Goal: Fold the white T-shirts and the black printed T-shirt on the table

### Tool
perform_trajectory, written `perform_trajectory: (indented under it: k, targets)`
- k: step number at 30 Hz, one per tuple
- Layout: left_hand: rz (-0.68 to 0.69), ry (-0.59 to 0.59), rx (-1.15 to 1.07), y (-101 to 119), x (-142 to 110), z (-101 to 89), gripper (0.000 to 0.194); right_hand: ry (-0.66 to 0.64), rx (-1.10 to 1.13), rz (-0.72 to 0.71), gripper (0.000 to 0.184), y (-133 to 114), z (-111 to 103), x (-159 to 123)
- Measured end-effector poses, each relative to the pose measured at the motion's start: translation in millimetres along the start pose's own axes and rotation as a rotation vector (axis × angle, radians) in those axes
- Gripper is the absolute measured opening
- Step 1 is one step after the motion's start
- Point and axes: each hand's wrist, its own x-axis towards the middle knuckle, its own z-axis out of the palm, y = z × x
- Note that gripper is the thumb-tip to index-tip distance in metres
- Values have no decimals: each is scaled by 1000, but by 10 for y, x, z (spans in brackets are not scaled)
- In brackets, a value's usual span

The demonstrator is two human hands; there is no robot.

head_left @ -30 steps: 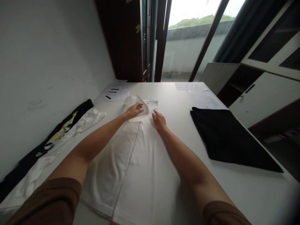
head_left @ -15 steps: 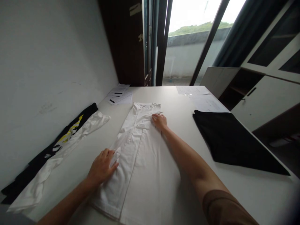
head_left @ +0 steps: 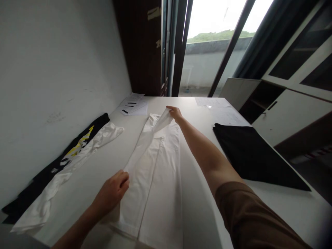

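clearly, left hand (head_left: 111, 189) and right hand (head_left: 175, 113) grip the white garment (head_left: 164, 190), fingers closed on its edges

No wording, brand or number legible anywhere. Nearest to text: printed sheets (head_left: 140, 109) by the wall at the far left of the white surface (head_left: 192, 107), crossed by short black bars (head_left: 131, 103), and paler papers (head_left: 220, 112) at the far right, their faint print too small and washed out to make out. Black garment (head_left: 38, 185) along the left carries a yellow-and-white print (head_left: 77, 145), its shapes too creased to tell as letters or picture; pale patches (head_left: 154, 13) on the dark cabinet (head_left: 140, 52) likewise give nothing readable.
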Motion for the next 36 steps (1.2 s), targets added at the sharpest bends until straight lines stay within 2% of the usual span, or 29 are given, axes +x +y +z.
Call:
perform_trajectory:
  k: [3,5,9,12,16,19,21,26,30,34,36]
  targets:
    - [21,-163,-371,352,99,45,29,1,134,25,56,-153,-203,246]
    - [45,-256,-476,569,171,184,28,-3,164,61,57,-122,-352,293]
    - [96,-387,-400,788,308,542,17,-36,46,241,55,242,-588,93]
    - [131,-432,-377,800,348,665,17,-38,-26,312,54,564,-668,-142]
    - [157,-521,-452,796,296,565,24,-9,-43,291,57,786,-673,-312]
    - [166,-659,-555,790,231,446,31,70,-25,200,58,817,-661,-340]
    - [164,-703,-626,766,188,388,36,125,-10,153,59,823,-665,-353]
    - [159,-654,-752,646,53,314,46,136,-45,264,54,874,-708,-431]
    - [114,-589,-968,605,-48,319,53,137,-38,295,52,897,-721,-497]
    - [-71,-449,-1151,651,-64,369,44,130,-11,287,50,895,-685,-572]
    - [-118,-401,-1198,686,-66,406,35,123,8,263,48,918,-649,-615]
